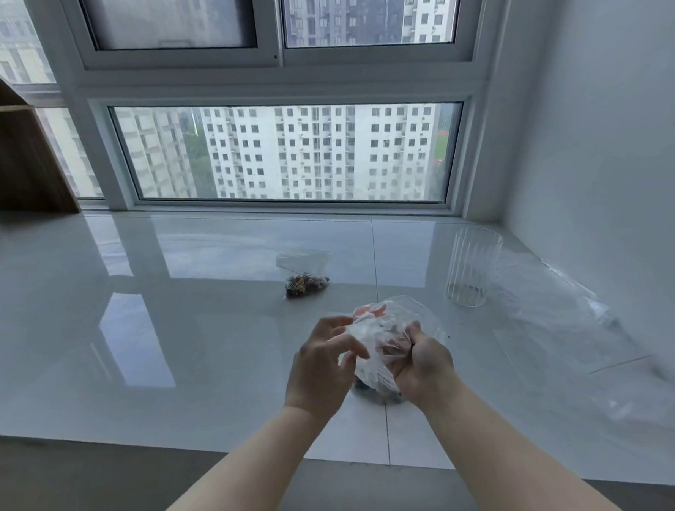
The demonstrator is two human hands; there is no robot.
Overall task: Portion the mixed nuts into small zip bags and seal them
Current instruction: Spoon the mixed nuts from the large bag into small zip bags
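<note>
White sill fills the frame's lower half. Right: loose plastic sheets, empty ribbed glass. One filled zip bag lies centre frame, apparently done. Below it, the nut bag is held off the sill: right hand grips its side, left hand pinches crumpled film. Looks like portioning bag two; next needs the mouth opened or found.

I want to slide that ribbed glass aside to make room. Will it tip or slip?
The ribbed glass stands upright, tall and narrow, so a high push could tip it. The glossy sill looks slick, so a low push probably slides it. It appears nearly empty, so likely light.
</note>
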